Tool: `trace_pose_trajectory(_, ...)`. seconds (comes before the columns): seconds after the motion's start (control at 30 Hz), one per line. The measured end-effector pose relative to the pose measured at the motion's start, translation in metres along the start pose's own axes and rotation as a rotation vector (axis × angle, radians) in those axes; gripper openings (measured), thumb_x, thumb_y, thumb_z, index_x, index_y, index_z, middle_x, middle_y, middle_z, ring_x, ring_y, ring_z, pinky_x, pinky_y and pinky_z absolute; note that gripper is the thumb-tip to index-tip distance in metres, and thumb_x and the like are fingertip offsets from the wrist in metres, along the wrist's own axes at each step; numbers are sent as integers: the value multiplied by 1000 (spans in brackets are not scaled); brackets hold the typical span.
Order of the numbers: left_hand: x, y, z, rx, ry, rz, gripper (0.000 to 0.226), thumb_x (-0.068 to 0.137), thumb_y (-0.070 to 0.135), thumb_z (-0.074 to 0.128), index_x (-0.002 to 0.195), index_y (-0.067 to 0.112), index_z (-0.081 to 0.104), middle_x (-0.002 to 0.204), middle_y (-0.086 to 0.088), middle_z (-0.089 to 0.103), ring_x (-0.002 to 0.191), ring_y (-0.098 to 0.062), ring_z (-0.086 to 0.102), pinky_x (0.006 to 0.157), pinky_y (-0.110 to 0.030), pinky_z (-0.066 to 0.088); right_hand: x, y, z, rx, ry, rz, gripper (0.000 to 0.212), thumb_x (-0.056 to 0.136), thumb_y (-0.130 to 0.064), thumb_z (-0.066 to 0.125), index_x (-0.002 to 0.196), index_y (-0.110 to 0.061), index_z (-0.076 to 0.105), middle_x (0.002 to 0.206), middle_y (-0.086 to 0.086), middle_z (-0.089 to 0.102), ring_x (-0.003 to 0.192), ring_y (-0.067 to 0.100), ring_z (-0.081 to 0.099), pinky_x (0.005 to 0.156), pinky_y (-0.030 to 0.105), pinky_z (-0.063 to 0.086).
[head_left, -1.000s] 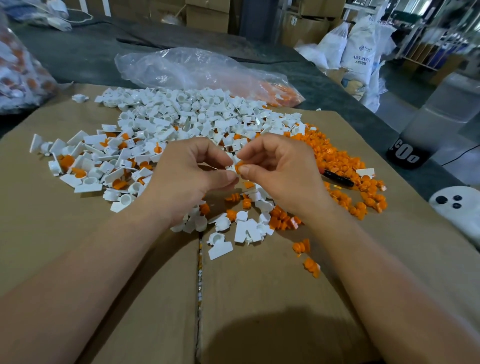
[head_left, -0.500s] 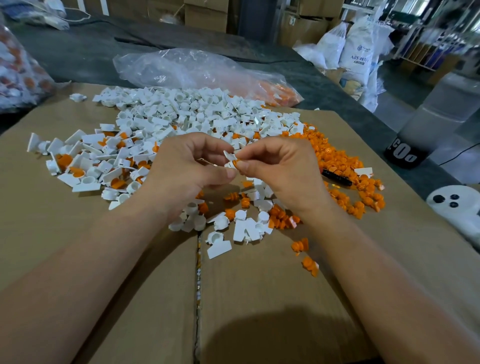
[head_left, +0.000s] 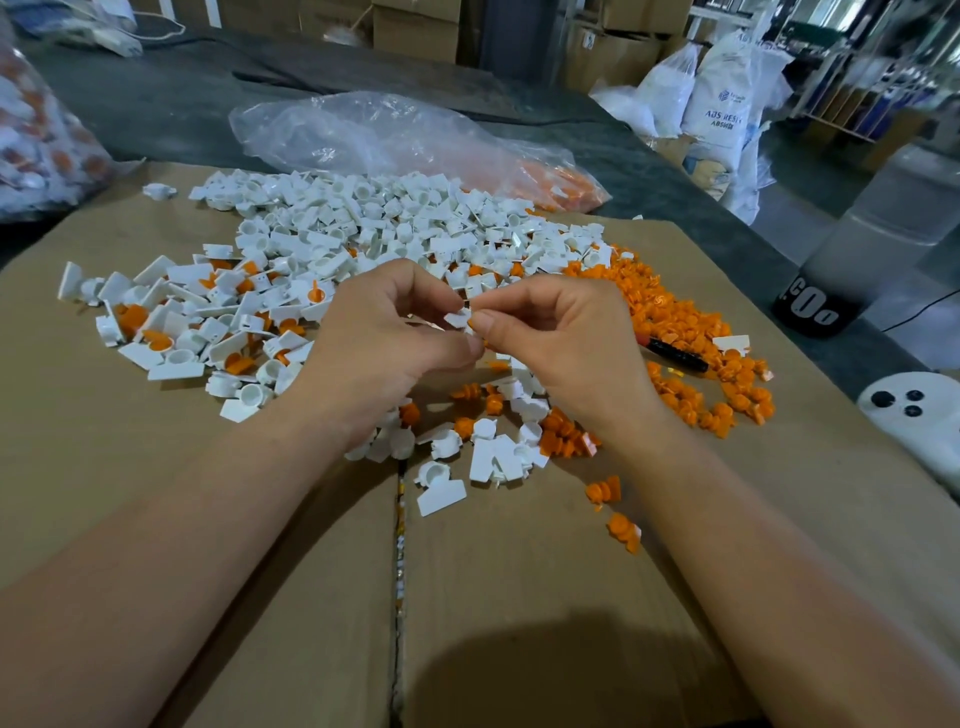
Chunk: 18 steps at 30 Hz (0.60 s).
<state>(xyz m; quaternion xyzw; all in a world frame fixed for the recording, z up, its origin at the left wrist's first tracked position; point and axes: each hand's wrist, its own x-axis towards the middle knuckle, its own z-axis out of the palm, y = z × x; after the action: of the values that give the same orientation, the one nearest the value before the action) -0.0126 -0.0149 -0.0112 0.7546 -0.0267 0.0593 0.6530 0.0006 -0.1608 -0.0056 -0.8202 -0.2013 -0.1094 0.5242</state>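
The left hand (head_left: 384, 338) is pinching a white plastic piece (head_left: 458, 318) above the middle of the cardboard-covered bench (head_left: 519, 597), while the right hand (head_left: 561, 343) is pinching an orange plug (head_left: 471, 326) against it. Less of the plug is showing than a second ago, so it is probably seating.

Your forearms reach forward from the lower corners and converge at the centre. Your left hand (head_left: 384, 343) and right hand (head_left: 561, 353) are held with backs facing up and fingers (head_left: 524, 306) curled. The thumb and forefinger tips of both hands meet, pinching one small white piece (head_left: 458, 318).
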Motion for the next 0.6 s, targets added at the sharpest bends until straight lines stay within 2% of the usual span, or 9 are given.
trace_pose_trajectory(0.07, 0, 2, -1, -207, -28, -75, 14, 75, -4, 68, 80, 7, 60, 84, -19, 67, 70, -25, 70, 61, -28, 57, 0, -1, 0, -3, 2, -9, 10, 80, -5, 68, 89, -9, 71, 75, -9, 67, 75, 9, 67, 76, 28, 56)
trace_pose_trajectory(0.13, 2, 2, -2, -292, -34, -107, 13, 78, -7, 64, 82, 5, 61, 81, -18, 66, 67, -23, 70, 58, -25, 56, 0, -1, 0, 12, -15, -14, 12, 79, -4, 68, 89, -9, 71, 76, -7, 68, 75, 9, 68, 76, 27, 56)
trace_pose_trajectory(0.3, 4, 0, -4, -347, -64, -131, 25, 71, -12, 64, 91, 4, 65, 83, -18, 59, 70, -20, 68, 62, -24, 56, -2, -1, 3, 51, -28, -38, 26, 77, -2, 70, 97, -16, 66, 84, -9, 66, 83, 5, 67, 79, 21, 54)
trace_pose_trajectory(0.4, 5, -1, -4, -335, -57, -116, 25, 69, -13, 65, 84, 7, 66, 76, -11, 51, 68, -18, 63, 63, -24, 56, -1, -1, 3, 97, -34, -43, 26, 76, 1, 70, 92, -19, 66, 84, -8, 67, 82, 6, 67, 77, 22, 54)
trace_pose_trajectory(0.5, 6, -1, -6, -327, -66, -110, 26, 65, -12, 66, 80, 9, 64, 68, -5, 49, 64, -15, 59, 62, -22, 55, -2, -1, 4, 115, -41, -58, 30, 75, 1, 70, 85, -26, 65, 84, -6, 68, 83, 10, 68, 78, 26, 55)
trace_pose_trajectory(0.6, 6, 0, -8, -367, -79, -104, 23, 57, -1, 67, 78, 8, 64, 75, -11, 54, 71, -19, 62, 64, -23, 56, -2, -1, 4, 174, -56, -38, 32, 74, 6, 69, 83, -25, 65, 88, -6, 67, 85, 13, 68, 80, 30, 56)
